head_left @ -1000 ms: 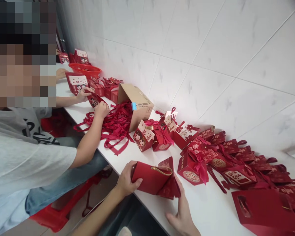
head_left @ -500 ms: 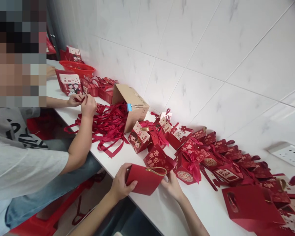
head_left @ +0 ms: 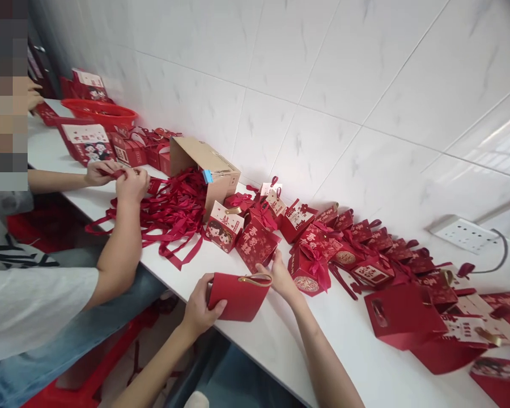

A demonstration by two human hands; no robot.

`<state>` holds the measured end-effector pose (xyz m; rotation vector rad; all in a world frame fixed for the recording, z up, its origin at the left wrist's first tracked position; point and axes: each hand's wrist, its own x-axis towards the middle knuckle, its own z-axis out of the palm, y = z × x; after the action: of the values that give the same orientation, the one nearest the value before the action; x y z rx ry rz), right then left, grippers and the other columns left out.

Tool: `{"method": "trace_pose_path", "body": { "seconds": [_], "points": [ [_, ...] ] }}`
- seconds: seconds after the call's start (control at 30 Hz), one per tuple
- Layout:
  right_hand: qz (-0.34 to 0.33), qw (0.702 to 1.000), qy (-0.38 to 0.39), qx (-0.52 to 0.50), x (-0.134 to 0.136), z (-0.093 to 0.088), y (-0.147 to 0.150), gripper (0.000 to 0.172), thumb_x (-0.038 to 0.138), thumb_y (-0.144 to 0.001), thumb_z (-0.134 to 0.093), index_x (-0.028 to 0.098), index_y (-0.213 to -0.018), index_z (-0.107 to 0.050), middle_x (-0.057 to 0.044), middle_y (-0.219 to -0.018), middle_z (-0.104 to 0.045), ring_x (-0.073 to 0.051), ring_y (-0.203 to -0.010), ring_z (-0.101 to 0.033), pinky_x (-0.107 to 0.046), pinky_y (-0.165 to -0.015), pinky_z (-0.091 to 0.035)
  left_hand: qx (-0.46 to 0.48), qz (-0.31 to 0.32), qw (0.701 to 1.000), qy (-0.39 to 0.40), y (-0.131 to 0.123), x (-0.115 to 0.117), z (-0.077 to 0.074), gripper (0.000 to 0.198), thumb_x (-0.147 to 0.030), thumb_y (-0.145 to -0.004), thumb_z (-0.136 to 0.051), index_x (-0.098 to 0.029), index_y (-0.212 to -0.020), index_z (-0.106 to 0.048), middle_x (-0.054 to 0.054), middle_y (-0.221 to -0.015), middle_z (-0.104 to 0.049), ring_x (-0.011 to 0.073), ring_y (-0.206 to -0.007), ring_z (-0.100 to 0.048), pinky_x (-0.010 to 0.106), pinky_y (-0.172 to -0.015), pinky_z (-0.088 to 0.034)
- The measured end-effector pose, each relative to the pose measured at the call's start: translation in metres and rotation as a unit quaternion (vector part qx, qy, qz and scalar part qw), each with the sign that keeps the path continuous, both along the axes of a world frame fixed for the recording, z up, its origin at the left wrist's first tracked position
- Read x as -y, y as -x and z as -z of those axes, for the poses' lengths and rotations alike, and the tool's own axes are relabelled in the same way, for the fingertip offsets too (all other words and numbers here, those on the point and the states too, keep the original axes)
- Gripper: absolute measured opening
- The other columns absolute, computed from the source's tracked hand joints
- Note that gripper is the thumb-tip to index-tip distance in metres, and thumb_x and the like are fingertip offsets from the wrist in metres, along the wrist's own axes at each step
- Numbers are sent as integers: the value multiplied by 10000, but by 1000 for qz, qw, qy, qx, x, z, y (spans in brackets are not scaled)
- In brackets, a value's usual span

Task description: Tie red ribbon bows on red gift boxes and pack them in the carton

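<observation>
A plain red gift box (head_left: pixel 240 299) with a gold strap handle (head_left: pixel 255 279) along its top is held just over the table's front edge. My left hand (head_left: pixel 202 306) grips its left end, thumb across the near face. Beyond its right end is my right hand (head_left: pixel 284 279), fingers apart, close to the strap and to a patterned red box (head_left: pixel 257 243) standing behind. Whether those fingers touch either box I cannot tell. A red box with a round gold emblem (head_left: pixel 308 275) stands to the right of that hand.
A cardboard box (head_left: pixel 223 181) spills red ribbons (head_left: pixel 174 207) onto the white table (head_left: pixel 276 345). Many red boxes line the wall, with a larger red box (head_left: pixel 403 314) at right. At left, a co-worker's hands (head_left: pixel 130 184) hold something small and red. A red basin (head_left: pixel 100 113) stands farther back.
The view has swung right, bringing in more boxes there. My right hand has risen from beside the held box's end to above it, fingers reaching toward the patterned box. My left hand keeps its grip.
</observation>
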<state>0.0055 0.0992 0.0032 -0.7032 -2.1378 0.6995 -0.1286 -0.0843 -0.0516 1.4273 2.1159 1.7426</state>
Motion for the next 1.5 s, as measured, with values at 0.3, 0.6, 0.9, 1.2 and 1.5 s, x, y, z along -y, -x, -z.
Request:
{"method": "trace_pose_path", "body": {
  "seconds": [0.3,0.6,0.9,1.2,1.5],
  "points": [
    [-76,996,10,-47,59,-38,-66,277,360,-881,-515,198,-1104,-545,-99,-1043,-630,-215,-967,-611,-364,-830,-511,-3,36,998,57,-14,-8,-12,429,-481,-768,-487,-157,-1049,-479,80,-933,-590,235,-838,-598,383,-750,-508],
    [-65,995,-18,-80,69,-72,-75,99,186,-903,-493,202,-840,-567,-14,-762,-653,-139,-721,-620,-267,-669,-497,34,147,985,85,-56,-15,-18,395,-423,-810,-516,-156,-1095,-456,86,-983,-563,229,-890,-575,392,-791,-488],
    [-2,992,-115,-57,77,-59,-82,102,137,-889,-520,212,-925,-579,-44,-856,-647,-172,-821,-609,-325,-730,-516,-16,74,993,95,-82,-16,-8,447,-397,-843,-495,-151,-1198,-380,124,-1070,-528,254,-972,-560,433,-829,-488],
    [71,994,-40,-69,91,-42,-112,370,422,-943,-381,200,-1184,-553,-147,-1183,-562,-280,-1126,-532,-495,-912,-458,-342,109,933,15,-126,9,-5,624,-348,-829,-487,-58,-1359,-334,194,-1077,-495,297,-976,-516,443,-763,-490],
    [-13,983,179,-40,74,-50,-122,200,332,-908,-474,188,-928,-612,-47,-895,-672,-181,-839,-632,-266,-720,-506,-278,135,931,-194,-96,-16,-75,134,-105,-777,-519,-168,-892,-547,106,-1018,-497,220,-1008,-516,357,-822,-503]
  ]
}}
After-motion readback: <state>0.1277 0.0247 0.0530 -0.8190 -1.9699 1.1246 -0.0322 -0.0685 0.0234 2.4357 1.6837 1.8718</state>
